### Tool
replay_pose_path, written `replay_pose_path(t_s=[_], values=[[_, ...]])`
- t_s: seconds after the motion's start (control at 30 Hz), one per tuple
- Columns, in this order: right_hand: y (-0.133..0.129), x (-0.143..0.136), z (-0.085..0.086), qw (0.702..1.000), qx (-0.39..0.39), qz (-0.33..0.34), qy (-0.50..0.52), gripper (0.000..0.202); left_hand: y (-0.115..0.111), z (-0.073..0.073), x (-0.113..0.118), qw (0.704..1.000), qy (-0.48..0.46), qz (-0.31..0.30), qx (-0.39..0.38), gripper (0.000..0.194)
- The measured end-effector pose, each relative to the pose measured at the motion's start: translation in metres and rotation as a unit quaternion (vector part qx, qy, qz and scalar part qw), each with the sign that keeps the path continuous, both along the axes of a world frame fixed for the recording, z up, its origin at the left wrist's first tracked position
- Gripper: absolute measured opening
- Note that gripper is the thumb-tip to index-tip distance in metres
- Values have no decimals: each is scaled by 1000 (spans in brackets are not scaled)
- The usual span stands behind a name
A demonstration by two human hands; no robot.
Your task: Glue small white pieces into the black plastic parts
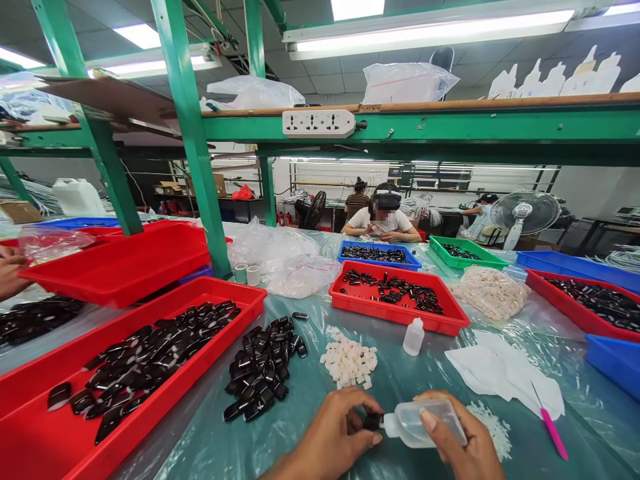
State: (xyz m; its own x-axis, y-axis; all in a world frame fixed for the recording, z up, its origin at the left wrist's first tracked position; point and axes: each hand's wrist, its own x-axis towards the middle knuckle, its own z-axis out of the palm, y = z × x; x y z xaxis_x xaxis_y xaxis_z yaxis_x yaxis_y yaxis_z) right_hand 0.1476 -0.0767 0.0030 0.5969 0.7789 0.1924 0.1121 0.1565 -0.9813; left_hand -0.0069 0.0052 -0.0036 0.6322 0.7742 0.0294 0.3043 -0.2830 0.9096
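A small black plastic part [372,421] is pinched between the thumb and fingers of my left hand [336,430]. My right hand [457,427] grips a translucent squeeze bottle [423,422], tilted on its side, its nozzle pointing left at the black part. Whether the tip touches the part I cannot tell. Beyond my hands lies a heap of small cream-white pieces [349,360], with a pile of glossy black parts [265,367] to its left. Tiny white bits [493,427] are partly hidden behind my right hand.
A long red tray [220,347] with black parts stands at left; another red tray [395,313] is ahead. A small bottle [413,337], white cloth [505,370] and pink-handled pick [553,433] lie about. A green shelf beam [425,127] spans overhead. Other people sit beyond.
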Motion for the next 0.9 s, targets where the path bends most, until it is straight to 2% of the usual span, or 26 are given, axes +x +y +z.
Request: replay_pose_path(t_s=[0.13,0.27,0.47,0.6,0.7,0.9], values=[[5,6,-5,992,-9,31,120,47,1,-3,1,998,-35,21,-57,23],[9,10,-5,972,4,49,231,49,0,-1,2,991,-84,-3,-107,20],[9,11,5,933,14,54,356,43,-1,3,3,989,-114,-18,-92,16],[9,13,4,919,27,53,389,40,-1,3,2,990,-113,-22,-87,14],[9,14,1,918,28,57,392,36,-1,2,2,993,-96,-4,-70,15],[10,12,-7,951,6,73,301,45,1,7,2,996,-68,55,-24,18]])
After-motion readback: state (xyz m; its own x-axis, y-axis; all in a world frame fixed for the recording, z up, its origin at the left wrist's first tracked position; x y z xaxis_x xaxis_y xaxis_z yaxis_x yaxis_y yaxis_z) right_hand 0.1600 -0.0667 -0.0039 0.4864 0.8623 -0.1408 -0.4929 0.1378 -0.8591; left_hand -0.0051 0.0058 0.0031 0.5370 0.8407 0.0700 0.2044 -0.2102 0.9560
